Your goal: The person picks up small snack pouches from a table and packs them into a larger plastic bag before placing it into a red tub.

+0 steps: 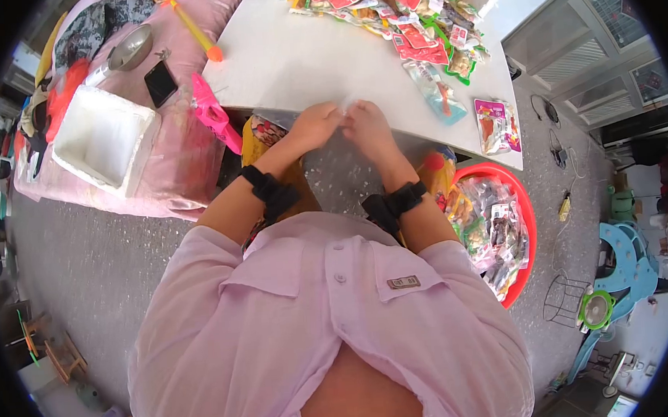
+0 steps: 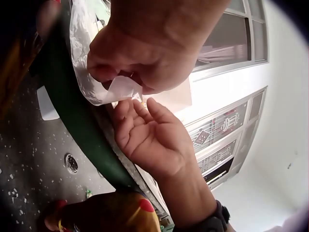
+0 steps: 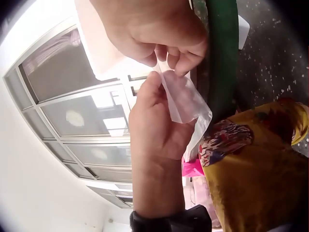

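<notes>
A clear, thin plastic bag (image 3: 183,96) hangs between the two hands, close to the near edge of the white table (image 1: 295,66). My left hand (image 1: 317,127) grips the bag, which drapes down past its palm in the right wrist view. From the other side my right hand (image 1: 369,132) pinches the bag's edge between thumb and fingers. The fingertips of both hands nearly meet there. In the left wrist view, more of the crinkled film (image 2: 83,72) trails beside the left hand, whose fingers partly hide it.
Many packaged snacks (image 1: 415,35) lie heaped at the table's back right, with a purple-red packet (image 1: 497,126) nearer. A red basin (image 1: 532,227) of packets stands right. Left, a white foam box (image 1: 104,138), phone (image 1: 160,83) and metal scoop (image 1: 131,47) rest on pink cloth.
</notes>
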Demonstrator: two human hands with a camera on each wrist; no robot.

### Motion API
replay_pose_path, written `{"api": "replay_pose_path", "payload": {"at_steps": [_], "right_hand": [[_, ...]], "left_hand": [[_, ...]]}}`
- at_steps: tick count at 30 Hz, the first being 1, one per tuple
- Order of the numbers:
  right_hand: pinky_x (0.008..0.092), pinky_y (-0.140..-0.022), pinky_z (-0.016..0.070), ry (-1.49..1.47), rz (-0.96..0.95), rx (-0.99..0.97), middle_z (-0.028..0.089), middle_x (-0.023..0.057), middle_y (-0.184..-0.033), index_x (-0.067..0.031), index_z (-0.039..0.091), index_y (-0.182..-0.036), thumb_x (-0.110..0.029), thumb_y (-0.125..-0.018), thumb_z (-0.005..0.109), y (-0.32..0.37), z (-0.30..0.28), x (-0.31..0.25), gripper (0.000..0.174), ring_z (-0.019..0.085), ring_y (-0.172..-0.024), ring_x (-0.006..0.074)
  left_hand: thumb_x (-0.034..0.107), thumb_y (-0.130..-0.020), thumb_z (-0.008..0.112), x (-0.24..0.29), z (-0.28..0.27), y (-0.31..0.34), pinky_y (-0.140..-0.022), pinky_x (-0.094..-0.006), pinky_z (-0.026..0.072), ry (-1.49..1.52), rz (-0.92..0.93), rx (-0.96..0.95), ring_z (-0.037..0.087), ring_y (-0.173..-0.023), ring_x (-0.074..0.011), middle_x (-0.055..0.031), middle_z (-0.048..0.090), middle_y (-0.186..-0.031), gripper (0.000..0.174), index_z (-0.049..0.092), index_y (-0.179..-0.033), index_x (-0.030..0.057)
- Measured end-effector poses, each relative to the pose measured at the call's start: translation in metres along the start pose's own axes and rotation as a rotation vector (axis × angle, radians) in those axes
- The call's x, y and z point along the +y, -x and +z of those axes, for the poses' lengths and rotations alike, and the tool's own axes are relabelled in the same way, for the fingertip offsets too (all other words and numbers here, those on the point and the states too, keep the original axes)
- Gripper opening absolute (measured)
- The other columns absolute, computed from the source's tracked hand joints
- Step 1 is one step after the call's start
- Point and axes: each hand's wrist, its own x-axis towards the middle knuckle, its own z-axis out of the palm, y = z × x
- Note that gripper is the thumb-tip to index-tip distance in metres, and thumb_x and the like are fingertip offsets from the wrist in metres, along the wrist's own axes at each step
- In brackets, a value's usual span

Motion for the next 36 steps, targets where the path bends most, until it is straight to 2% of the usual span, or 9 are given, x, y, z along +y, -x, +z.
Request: {"api": "replay_pose_path", "payload": {"at_steps": [2,8,11,14,20,23,26,29,36], "right_hand": [[0.0230,-0.057,0.0423,-0.031,0.003,-0.009,0.052,0.0041,-0.078,-0.0017,0.048,-0.089,-0.015,-0.077,0.049,0.001,-0.001,0.003,0.018,0.051,-0.069,0.0127],[0.0221,-0.052,0.0393,-0.155,-0.096,0.009,0.051,0.0036,-0.068,-0.0023,0.049,-0.080,-0.011,-0.076,0.048,0.007,-0.006,0.003,0.010,0.048,-0.060,0.0101],[0.0219,-0.052,0.0385,-0.164,-0.119,-0.004,0.051,0.0037,-0.068,-0.0024,0.049,-0.079,-0.010,-0.076,0.046,0.010,-0.006,0.003,0.008,0.047,-0.059,0.0098],[0.0215,-0.053,0.0385,-0.133,-0.137,-0.027,0.051,0.0032,-0.068,-0.0026,0.050,-0.079,-0.010,-0.077,0.045,0.008,-0.012,0.008,0.008,0.047,-0.059,0.0097],[0.0202,-0.054,0.0384,-0.181,-0.084,0.031,0.051,0.0017,-0.070,-0.0040,0.050,-0.080,-0.012,-0.078,0.044,0.014,-0.012,0.005,0.010,0.047,-0.060,0.0088],[0.0203,-0.054,0.0386,-0.140,-0.091,0.021,0.051,0.0016,-0.071,-0.0041,0.050,-0.080,-0.013,-0.079,0.044,0.014,-0.014,0.004,0.011,0.047,-0.061,0.0085],[0.0211,-0.054,0.0388,-0.047,-0.099,0.036,0.051,0.0019,-0.071,-0.0035,0.051,-0.080,-0.013,-0.079,0.045,0.019,-0.013,0.000,0.011,0.047,-0.062,0.0087],[0.0219,-0.055,0.0389,0.017,-0.127,0.030,0.051,0.0026,-0.071,-0.0021,0.051,-0.080,-0.012,-0.079,0.045,0.022,-0.011,-0.003,0.012,0.047,-0.063,0.0094],[0.0209,-0.058,0.0384,0.123,-0.208,0.013,0.053,0.0027,-0.072,-0.0009,0.052,-0.078,-0.014,-0.078,0.046,0.020,-0.006,0.000,0.015,0.047,-0.065,0.0084]], "left_hand": [[0.025,-0.078,0.049,0.003,0.004,-0.001,-0.059,-0.0304,0.0400,0.000,-0.036,-0.034,0.051,-0.062,-0.0222,-0.0155,0.052,-0.067,0.025,0.051,-0.079,-0.0006],[0.025,-0.072,0.055,0.020,0.021,0.018,-0.060,-0.0318,0.0403,-0.184,0.243,0.284,0.051,-0.070,-0.0215,-0.0130,0.053,-0.078,0.029,0.050,-0.085,0.0003],[0.024,-0.072,0.056,0.023,0.020,0.019,-0.061,-0.0324,0.0404,-0.248,0.172,0.128,0.051,-0.073,-0.0205,-0.0124,0.053,-0.078,0.028,0.051,-0.086,0.0009],[0.021,-0.073,0.055,0.026,0.023,0.016,-0.059,-0.0308,0.0410,-0.312,0.185,0.112,0.052,-0.070,-0.0199,-0.0116,0.052,-0.075,0.024,0.052,-0.086,0.0012],[0.016,-0.073,0.054,0.021,0.030,0.012,-0.052,-0.0278,0.0407,0.147,-0.036,0.106,0.052,-0.057,-0.0174,-0.0102,0.054,-0.067,0.017,0.053,-0.081,0.0004],[0.024,-0.073,0.051,0.024,0.032,0.015,-0.060,-0.0364,0.0397,0.088,-0.034,0.117,0.051,-0.067,-0.0314,-0.0169,0.053,-0.072,0.024,0.051,-0.078,0.0004],[0.026,-0.073,0.050,0.033,0.030,0.015,-0.061,-0.0371,0.0396,0.060,-0.078,0.099,0.051,-0.069,-0.0323,-0.0177,0.053,-0.072,0.026,0.051,-0.076,0.0004],[0.016,-0.070,0.054,0.040,0.028,0.018,-0.053,-0.0320,0.0397,-0.097,-0.021,0.131,0.051,-0.058,-0.0234,-0.0136,0.052,-0.065,0.018,0.048,-0.072,-0.0005],[0.017,-0.071,0.051,0.034,0.029,0.016,-0.055,-0.0352,0.0394,-0.151,0.009,0.160,0.051,-0.062,-0.0296,-0.0167,0.051,-0.066,0.018,0.048,-0.071,-0.0007]]}}
